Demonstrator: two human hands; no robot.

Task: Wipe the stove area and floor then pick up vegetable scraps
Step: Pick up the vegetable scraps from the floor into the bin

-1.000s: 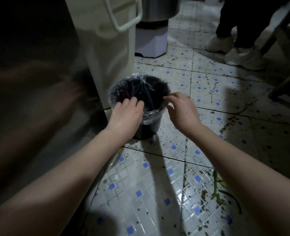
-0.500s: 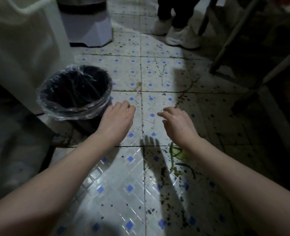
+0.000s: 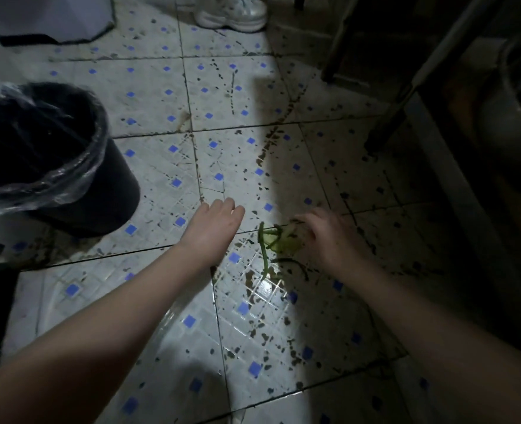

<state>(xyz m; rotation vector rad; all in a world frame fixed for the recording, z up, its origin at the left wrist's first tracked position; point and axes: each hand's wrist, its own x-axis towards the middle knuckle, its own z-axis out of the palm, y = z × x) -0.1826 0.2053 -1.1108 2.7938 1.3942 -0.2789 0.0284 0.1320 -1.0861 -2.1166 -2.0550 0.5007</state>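
Note:
Green vegetable scraps (image 3: 271, 244), thin stems and a pale leafy bit, lie on the stained tiled floor (image 3: 167, 166). My right hand (image 3: 326, 237) hovers just right of them, fingers curled and spread above the leafy piece, holding nothing I can see. My left hand (image 3: 215, 228) is stretched out flat just left of the scraps, empty, fingers together and pointing away. A black bin (image 3: 69, 185) lined with a clear plastic bag stands at the left, apart from both hands.
Another person's white shoe (image 3: 231, 15) stands at the top centre. Dark metal legs (image 3: 406, 87) of a stand rise at the right, with a dark shelf beside them. A white appliance base (image 3: 48, 19) sits at the top left. Dark specks cover the tiles.
Both hands have left the bin's rim and moved right and down to the floor. My right hand now reaches the green scraps, and the view has swung right, leaving the bin at the left.

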